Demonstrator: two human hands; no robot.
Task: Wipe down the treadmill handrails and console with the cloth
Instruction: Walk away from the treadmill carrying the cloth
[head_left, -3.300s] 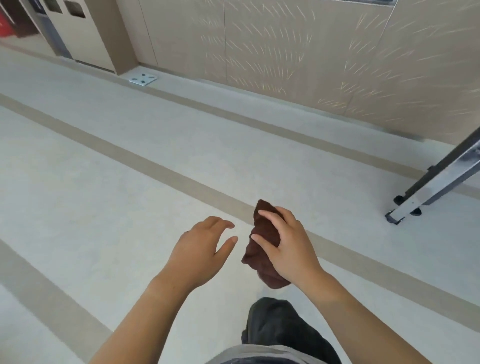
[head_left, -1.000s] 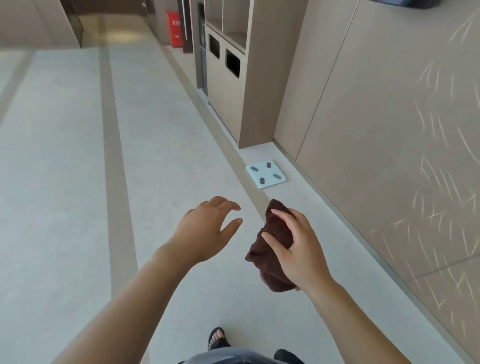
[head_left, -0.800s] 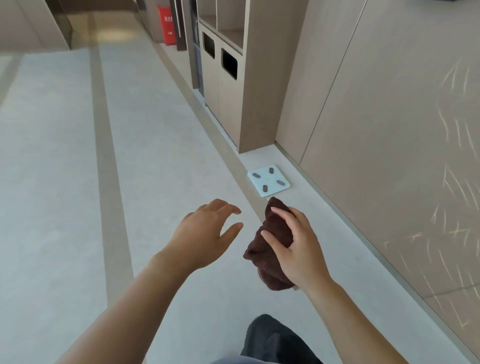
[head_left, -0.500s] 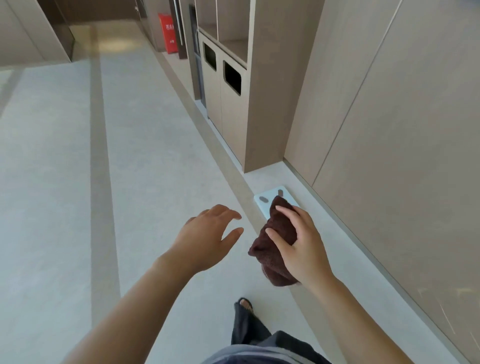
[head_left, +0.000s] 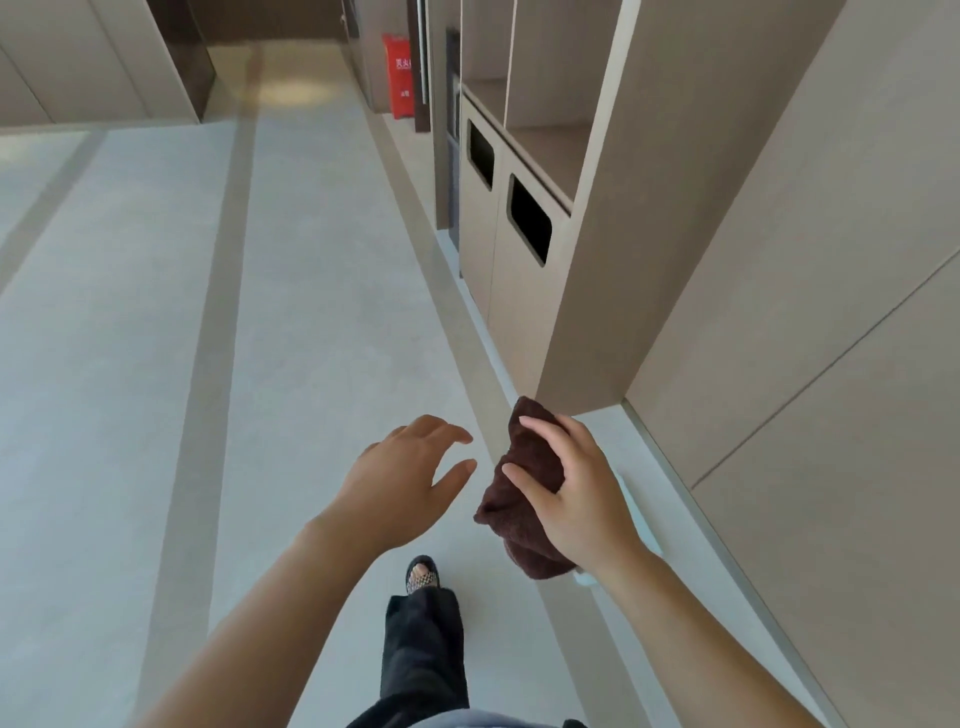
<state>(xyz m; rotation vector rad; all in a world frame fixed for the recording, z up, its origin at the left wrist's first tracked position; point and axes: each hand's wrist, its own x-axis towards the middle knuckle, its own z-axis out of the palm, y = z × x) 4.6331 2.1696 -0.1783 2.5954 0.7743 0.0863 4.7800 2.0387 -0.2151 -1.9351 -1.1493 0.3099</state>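
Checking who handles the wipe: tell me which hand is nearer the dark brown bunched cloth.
Right. The right hand grips the dark brown bunched cloth; the left hand hovers open beside it, apart.

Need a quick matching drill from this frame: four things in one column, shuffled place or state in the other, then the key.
Things
1. cloth
2. left hand
3. red box
4. twin bin slots

Place or state
A. far end of the corridor, standing against the wall
B. open, fingers spread, holding nothing
C. bunched up, gripped in the right hand
D. dark openings in the beige cabinet front on the right

Pairs: 1-C, 2-B, 3-A, 4-D
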